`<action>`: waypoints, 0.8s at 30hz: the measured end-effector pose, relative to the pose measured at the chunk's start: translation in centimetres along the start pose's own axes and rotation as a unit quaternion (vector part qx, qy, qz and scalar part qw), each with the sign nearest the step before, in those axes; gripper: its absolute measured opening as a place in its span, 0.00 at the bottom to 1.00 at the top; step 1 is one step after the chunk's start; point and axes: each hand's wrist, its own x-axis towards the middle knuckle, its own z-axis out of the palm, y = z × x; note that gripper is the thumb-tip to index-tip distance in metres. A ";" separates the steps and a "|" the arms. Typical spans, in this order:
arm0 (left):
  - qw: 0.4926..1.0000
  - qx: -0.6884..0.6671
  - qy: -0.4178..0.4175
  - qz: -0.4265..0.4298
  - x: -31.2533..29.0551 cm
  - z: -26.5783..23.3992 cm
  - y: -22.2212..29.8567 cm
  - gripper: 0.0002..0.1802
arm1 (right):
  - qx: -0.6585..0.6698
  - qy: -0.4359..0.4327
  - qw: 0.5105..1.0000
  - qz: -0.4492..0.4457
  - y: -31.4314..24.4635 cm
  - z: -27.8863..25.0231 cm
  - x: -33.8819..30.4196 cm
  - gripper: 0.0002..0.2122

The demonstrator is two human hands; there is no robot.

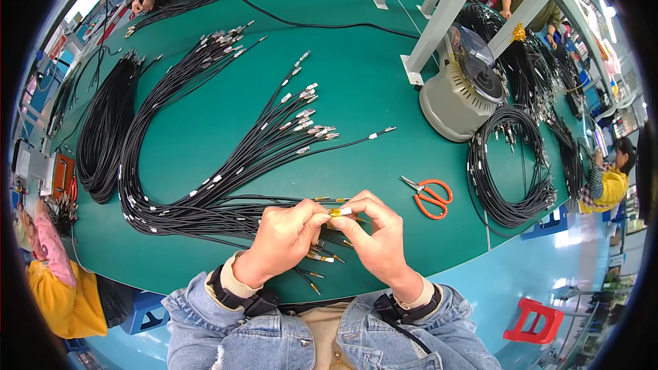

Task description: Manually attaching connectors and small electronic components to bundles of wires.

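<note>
Above the near edge of the green table, my left hand and my right hand meet with fingers pinched. Between their fingertips is a cable end with a yellow part and a small white label. Beneath them lies a U-shaped bundle of black cables; its near branch passes under my left hand. Several loose ends with yellowish tips stick out below my hands. The far branch fans out into silver connector ends. Orange-handled scissors lie slightly apart to the right of my right hand.
A grey round machine stands by white metal posts at the right. Coiled black cables lie beside it. Another looped bundle is at the left. Other people sit around the table; a red stool stands on the floor.
</note>
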 end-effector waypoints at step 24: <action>0.918 -0.264 -0.217 -0.201 0.4 -1.4 -0.9 0.14 | 0.039 -0.147 0.988 -0.020 -0.9 -2.2 1.6 0.07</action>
